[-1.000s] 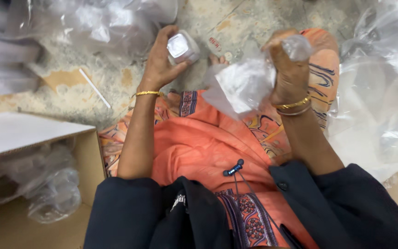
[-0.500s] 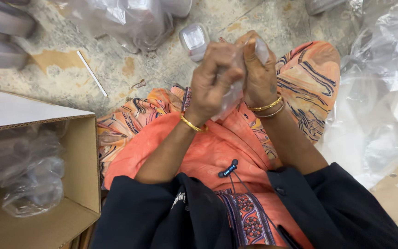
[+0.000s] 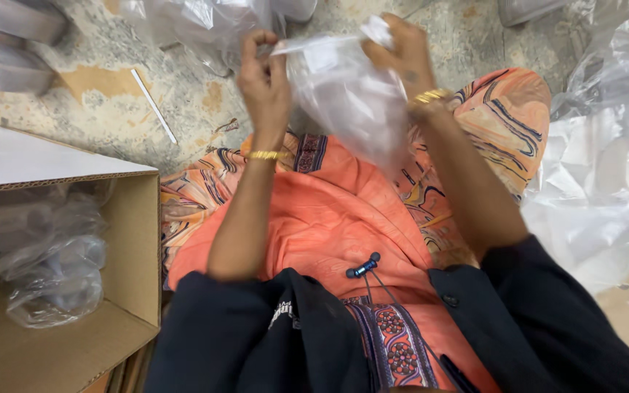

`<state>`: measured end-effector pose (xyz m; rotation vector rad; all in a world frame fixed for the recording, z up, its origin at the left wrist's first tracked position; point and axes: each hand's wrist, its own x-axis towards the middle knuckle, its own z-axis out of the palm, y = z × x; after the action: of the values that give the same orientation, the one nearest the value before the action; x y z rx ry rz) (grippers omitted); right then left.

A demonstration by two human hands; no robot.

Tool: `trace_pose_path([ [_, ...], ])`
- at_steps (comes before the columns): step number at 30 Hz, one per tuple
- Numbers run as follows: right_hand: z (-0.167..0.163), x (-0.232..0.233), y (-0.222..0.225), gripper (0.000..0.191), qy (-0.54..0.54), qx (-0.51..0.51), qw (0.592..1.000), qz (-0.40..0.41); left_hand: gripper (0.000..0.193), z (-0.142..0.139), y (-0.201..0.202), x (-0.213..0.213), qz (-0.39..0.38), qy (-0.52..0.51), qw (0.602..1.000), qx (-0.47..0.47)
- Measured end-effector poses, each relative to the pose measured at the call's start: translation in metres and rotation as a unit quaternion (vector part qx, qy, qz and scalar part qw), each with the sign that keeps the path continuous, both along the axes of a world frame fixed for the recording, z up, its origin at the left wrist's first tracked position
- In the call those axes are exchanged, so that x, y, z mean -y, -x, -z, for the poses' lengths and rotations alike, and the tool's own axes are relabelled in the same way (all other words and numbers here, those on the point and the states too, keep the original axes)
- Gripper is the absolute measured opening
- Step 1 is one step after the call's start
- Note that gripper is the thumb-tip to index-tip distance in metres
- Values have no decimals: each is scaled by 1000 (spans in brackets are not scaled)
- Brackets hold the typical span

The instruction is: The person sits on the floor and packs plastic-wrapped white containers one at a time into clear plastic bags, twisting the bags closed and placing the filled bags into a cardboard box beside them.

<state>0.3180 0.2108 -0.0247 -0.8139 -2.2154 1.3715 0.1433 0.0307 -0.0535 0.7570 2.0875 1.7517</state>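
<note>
Both hands are holding one clear plastic bag up over the lap. The left hand is pinching the bag's top edge at one corner, fingers closed on it; the right hand is gripping the opposite corner the same way. The bag is hanging between them, mouth uppermost; whether anything is inside is hard to tell through the film. A cardboard box at the left is already holding bagged pieces, and more loose plastic is lying at the right
</note>
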Motion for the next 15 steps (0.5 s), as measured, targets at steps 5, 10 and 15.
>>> trace_pose_path([
  [5, 74, 3, 54, 20, -200, 118, 972, -22, 21, 71, -3, -27, 115, 174, 956, 204],
  [10, 86, 20, 55, 33, -188, 96, 977, -15, 29, 106, -4, -16, -155, -186, 668, 704],
  [15, 81, 2, 42, 47, -100, 92, 988, 71, 42, 101, 36, -53, -235, -261, 716, 603],
])
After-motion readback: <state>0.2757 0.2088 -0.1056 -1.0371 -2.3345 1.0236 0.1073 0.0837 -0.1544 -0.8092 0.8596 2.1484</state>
